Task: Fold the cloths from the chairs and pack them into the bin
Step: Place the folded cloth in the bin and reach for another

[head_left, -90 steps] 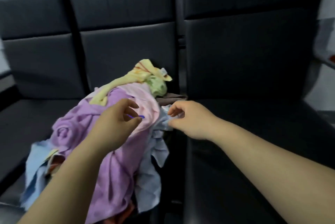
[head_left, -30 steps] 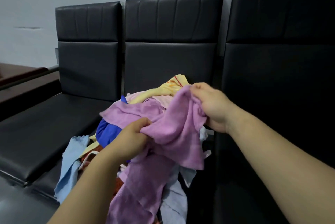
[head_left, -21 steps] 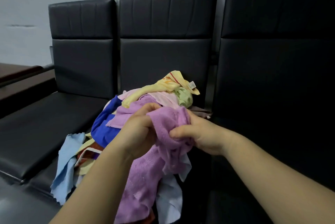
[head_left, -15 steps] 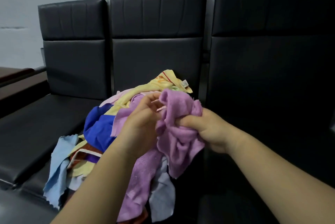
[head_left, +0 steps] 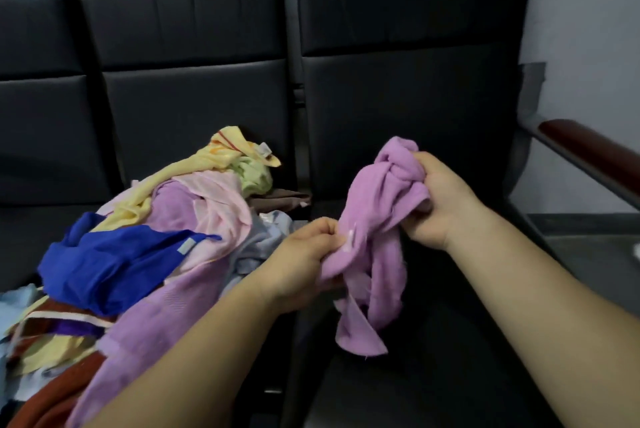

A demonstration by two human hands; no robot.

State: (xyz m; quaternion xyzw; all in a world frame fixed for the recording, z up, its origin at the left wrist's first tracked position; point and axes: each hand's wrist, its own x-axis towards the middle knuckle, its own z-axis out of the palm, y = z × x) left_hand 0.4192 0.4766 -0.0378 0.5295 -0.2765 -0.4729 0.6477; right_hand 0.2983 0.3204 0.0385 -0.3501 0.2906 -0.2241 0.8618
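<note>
A crumpled purple cloth (head_left: 377,230) hangs in the air over the right chair seat (head_left: 433,358). My right hand (head_left: 438,199) grips its bunched upper end. Lower down, my left hand (head_left: 304,264) pinches an edge of it. To the left, a pile of cloths (head_left: 166,237) lies on the middle chair: a blue one (head_left: 114,261), a yellow one (head_left: 207,157), a pink one (head_left: 221,205), a second purple one (head_left: 145,330) and others. No bin is in view.
Three black padded chairs stand in a row against a grey wall (head_left: 581,11). A dark red armrest (head_left: 588,147) juts out at the right, above a grey floor (head_left: 595,254).
The purple cloth has come off the pile and moved right, over the right chair. My hands, close together half a second ago, have drawn apart along it.
</note>
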